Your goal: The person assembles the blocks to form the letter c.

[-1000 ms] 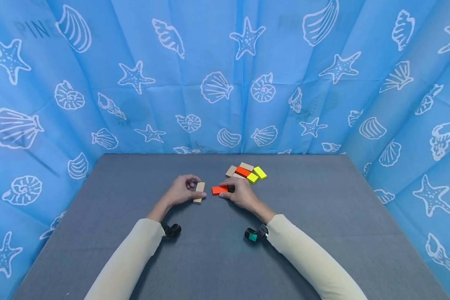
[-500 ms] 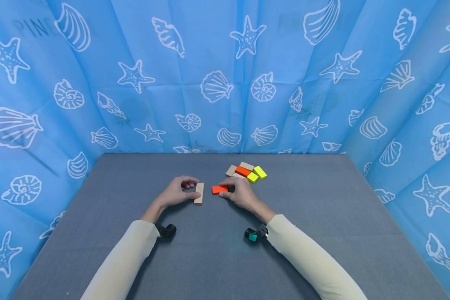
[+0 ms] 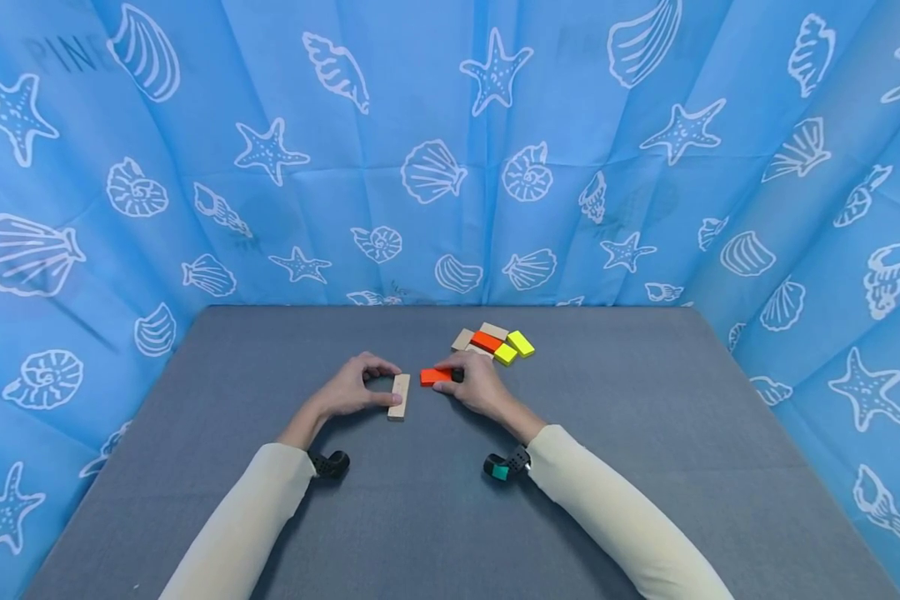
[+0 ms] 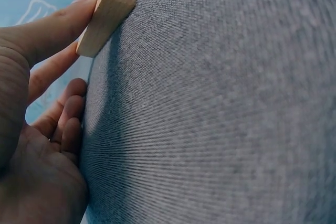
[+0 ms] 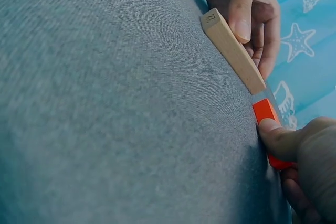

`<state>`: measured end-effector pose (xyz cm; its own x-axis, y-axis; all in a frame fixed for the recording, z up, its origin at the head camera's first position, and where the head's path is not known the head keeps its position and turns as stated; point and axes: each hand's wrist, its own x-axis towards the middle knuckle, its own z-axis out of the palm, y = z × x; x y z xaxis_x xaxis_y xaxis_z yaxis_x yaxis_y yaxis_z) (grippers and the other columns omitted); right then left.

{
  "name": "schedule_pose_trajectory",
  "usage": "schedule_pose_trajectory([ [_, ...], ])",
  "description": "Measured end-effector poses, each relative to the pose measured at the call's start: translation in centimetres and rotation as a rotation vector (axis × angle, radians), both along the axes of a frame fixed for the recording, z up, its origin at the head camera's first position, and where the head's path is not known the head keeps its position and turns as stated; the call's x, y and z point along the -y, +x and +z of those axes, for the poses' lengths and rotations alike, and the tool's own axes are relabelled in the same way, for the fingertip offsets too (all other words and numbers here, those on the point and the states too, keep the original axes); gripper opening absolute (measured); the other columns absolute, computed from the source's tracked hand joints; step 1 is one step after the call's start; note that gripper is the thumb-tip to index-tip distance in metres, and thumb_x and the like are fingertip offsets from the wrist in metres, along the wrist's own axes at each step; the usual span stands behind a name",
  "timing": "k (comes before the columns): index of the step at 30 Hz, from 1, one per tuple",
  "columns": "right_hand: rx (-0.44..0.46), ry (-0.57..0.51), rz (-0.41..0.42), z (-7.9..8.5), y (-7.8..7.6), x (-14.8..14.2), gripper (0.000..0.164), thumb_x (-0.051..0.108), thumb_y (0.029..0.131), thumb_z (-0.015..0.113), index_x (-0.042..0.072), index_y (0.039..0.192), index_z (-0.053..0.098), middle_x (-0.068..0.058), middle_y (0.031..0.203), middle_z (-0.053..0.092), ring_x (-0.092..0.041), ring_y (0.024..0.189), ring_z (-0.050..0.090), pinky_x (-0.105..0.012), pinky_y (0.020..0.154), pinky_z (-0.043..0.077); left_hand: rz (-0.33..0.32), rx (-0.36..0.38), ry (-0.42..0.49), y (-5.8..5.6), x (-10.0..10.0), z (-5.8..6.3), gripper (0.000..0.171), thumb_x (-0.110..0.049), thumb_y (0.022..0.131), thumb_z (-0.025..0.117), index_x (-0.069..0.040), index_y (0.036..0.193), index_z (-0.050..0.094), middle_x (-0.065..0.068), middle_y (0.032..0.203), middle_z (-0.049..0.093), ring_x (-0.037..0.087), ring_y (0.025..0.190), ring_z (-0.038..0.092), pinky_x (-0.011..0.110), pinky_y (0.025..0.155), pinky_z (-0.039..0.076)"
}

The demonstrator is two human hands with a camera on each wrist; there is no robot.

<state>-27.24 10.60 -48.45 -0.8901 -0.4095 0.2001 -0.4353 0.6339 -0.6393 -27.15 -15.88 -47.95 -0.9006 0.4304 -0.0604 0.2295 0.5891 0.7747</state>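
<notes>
My left hand (image 3: 348,390) pinches a plain wooden block (image 3: 400,400) between thumb and index finger, its other fingers loosely curled. In the left wrist view a "28" is printed on the end of this wooden block (image 4: 116,6). To its right, my right hand (image 3: 478,390) grips an orange-red block (image 3: 432,377) by its long sides, with the thumb on the near side. A small gap parts the two blocks; the wooden one points away from me and the orange-red one lies crosswise. The right wrist view shows the orange-red block (image 5: 264,110) partly covered by my thumb.
Just beyond my right hand lies a loose group of blocks: an orange-red block (image 3: 487,341), yellow blocks (image 3: 521,343) and plain wooden blocks (image 3: 493,331). They lie on a grey cloth-covered table (image 3: 435,517). A blue shell-print curtain (image 3: 390,200) surrounds the table's back and sides.
My left hand has drawn the wooden block slightly toward me and turned it a little straighter. The orange-red block in my right hand has shifted slightly left and away from me.
</notes>
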Motion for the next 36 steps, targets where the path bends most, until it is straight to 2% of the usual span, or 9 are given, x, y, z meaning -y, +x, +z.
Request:
schedule_pose_trajectory([
  [10,-0.006,0.028,0.03,0.0,-0.5,0.8,0.03,0.017,0.088,0.082,0.007,0.116,0.077,-0.005,0.104,0.073,-0.02,0.095,0.062,-0.041,0.09,0.049,0.0,0.002,-0.004,0.1,0.1,-0.2,0.048,-0.035,0.082,0.086,-0.013,0.123,0.072,0.006,0.116,0.058,0.025,0.106,0.05,0.046,0.095,0.041],
  [19,0.027,0.071,0.014,0.4,-1.0,1.6,0.032,0.019,0.091,0.079,0.008,0.12,0.076,-0.006,0.113,0.072,-0.023,0.105,0.061,-0.043,0.098,0.045,0.01,0.016,-0.001,0.2,0.1,-0.1,0.046,-0.036,0.081,0.088,-0.015,0.12,0.074,0.007,0.115,0.056,0.026,0.105,0.049,0.047,0.096,0.04],
  [36,0.033,0.077,0.008,0.4,-1.2,1.9,0.031,0.02,0.091,0.079,0.008,0.12,0.076,-0.007,0.112,0.071,-0.023,0.104,0.059,-0.042,0.095,0.045,0.005,0.008,0.003,0.2,0.1,0.0,0.047,-0.036,0.079,0.089,-0.015,0.119,0.075,0.006,0.115,0.055,0.025,0.105,0.049,0.048,0.097,0.04],
])
